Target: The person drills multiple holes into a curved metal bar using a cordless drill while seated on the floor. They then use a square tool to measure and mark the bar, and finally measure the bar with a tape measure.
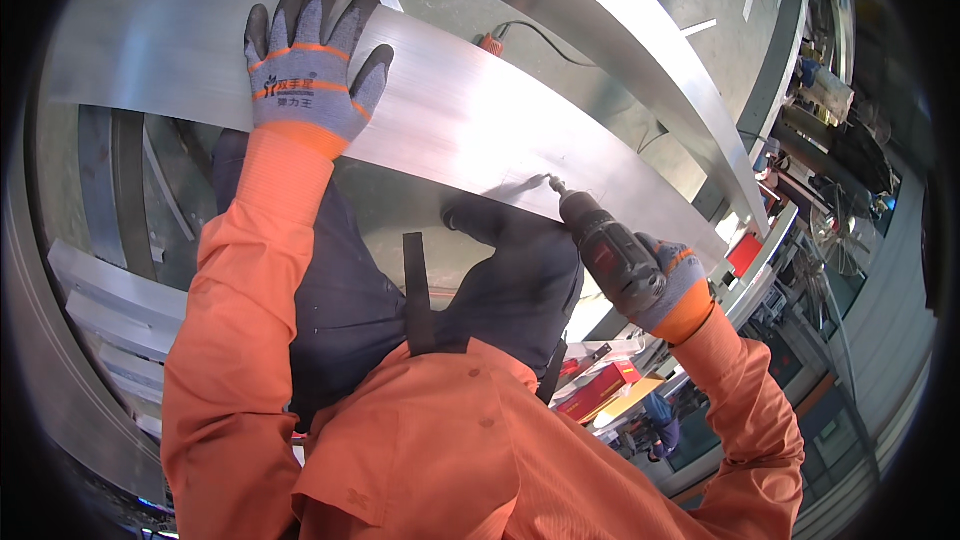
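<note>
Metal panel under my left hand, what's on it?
Your left hand lies on the metal panel; your right hand holds a drill, its bit over it. What's beneath your left palm is covered.

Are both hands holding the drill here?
No, only the right hand grips the drill; the left hand lies spread on the metal beam.

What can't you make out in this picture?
All in the head view:
Trigger of the power drill: hidden by the drill's body and the right hand.
Left palm: hidden by the back of the left hand.
Tip of the drill bit: too small to tell whether it touches the metal panel.
Upper metal beam: upper-left end cut off by the picture's top edge.
</note>
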Demonstrator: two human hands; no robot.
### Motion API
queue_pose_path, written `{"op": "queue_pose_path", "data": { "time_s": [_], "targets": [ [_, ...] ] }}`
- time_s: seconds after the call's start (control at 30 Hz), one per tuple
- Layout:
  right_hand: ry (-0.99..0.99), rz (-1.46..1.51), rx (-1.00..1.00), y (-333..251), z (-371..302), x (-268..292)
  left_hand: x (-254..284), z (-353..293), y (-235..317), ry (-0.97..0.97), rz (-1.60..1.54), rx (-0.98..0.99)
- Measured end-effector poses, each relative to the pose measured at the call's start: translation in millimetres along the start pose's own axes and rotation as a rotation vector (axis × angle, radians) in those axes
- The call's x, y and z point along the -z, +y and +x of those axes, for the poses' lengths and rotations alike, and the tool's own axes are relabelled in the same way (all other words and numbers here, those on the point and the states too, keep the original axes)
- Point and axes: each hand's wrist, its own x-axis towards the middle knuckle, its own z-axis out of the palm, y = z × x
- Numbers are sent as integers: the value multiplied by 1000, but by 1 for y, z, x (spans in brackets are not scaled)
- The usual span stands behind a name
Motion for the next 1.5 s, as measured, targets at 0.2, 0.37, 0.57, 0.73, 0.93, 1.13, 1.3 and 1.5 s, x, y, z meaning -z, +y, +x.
{"op": "queue_pose_path", "data": {
  "time_s": [0.2, 0.37, 0.57, 0.73, 0.93, 1.13, 1.3, 1.5],
  "targets": [
    [22, 82, 11, 3, 0, -9, 1, -1, 1, 3, -19, 3],
    [105, -55, 227, 34, 6, -1, 3, 0, 0, -2, -8, 8],
    [-32, 38, -45, 9, 2, 4, 2, 0, 0, 5, -25, -2],
    [-20, -119, -30, 6, 0, -4, 4, -1, 1, -11, -12, 1],
    [47, 29, 25, 12, 0, -9, 4, -1, 0, -27, 8, 5],
    [42, -82, 75, 19, 0, -12, 4, 0, 3, -26, 15, 15],
    [-42, -211, 79, 19, 2, -2, 2, -3, 1, -16, 17, 8],
    [-23, -150, 128, 11, 4, 6, 1, 0, 1, -21, 21, 6]
  ]
}}
